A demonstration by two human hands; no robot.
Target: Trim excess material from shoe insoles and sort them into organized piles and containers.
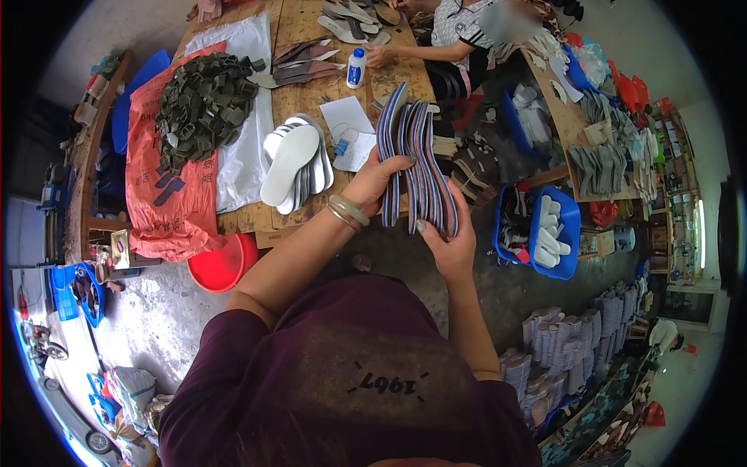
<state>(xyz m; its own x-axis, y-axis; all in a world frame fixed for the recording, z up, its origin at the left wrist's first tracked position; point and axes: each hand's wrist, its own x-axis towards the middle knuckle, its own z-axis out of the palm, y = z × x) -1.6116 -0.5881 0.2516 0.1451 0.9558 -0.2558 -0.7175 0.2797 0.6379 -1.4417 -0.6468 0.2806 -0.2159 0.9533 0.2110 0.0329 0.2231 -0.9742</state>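
Left hand (375, 180) closed around the near edge of a fanned stack of striped insoles (412, 159), fingers wrapped over the leftmost pieces; right hand (450, 241) clamped on the lower right end of the same stack, thumb in front. The stack stands on edge in the air, just off the near edge of the wooden worktop (299, 23), roughly upright and spread like a hand of cards.

Progress, as judged from the layout: left of the stack, on the worktop, a pile of white insoles (294, 165) lies overlapped, and beyond that a heap of dark green straps (204, 105) rests on a white sheet over an orange sack (159, 198). Whether the held stack is sorted or not cannot be told; nothing from it has been set down beside it.

Room for moving: the worktop directly behind the stack carries a paper sheet (346, 118) and a white bottle (355, 68), with another person's hand (378, 54) farther back. Right of the stack a blue crate (566, 233) of white pieces stands on the floor, well apart. Below the stack the floor lies open, with a red basin (222, 265) down to the left.
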